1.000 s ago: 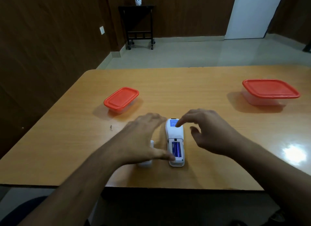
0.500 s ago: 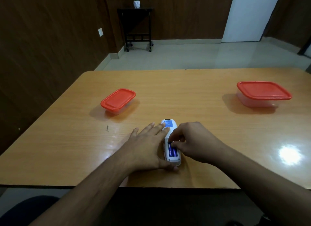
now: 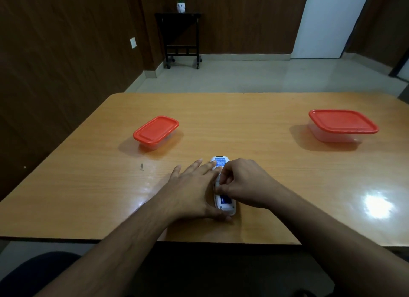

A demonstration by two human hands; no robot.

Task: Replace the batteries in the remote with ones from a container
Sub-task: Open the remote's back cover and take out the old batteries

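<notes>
A white remote (image 3: pixel 228 207) lies face down near the table's front edge, its battery bay open with blue batteries (image 3: pixel 226 200) showing inside. My left hand (image 3: pixel 192 190) lies flat against the remote's left side, fingers spread, thumb at its near end. My right hand (image 3: pixel 245 181) is curled over the bay with its fingertips pinched at the batteries. The battery cover seen earlier is hidden under my left hand. A small red-lidded container (image 3: pixel 156 129) stands at the left, a larger red-lidded one (image 3: pixel 343 125) at the far right. Both lids are on.
The wooden table (image 3: pixel 265 164) has its front edge just below my wrists. A small dark speck (image 3: pixel 141 166) lies left of my hands. A black side table (image 3: pixel 181 37) with a white pot stands at the far wall.
My right hand came down from the remote's far end onto the open battery bay and curled its fingers there. My left hand pressed flat against the remote, covering the white cover.
</notes>
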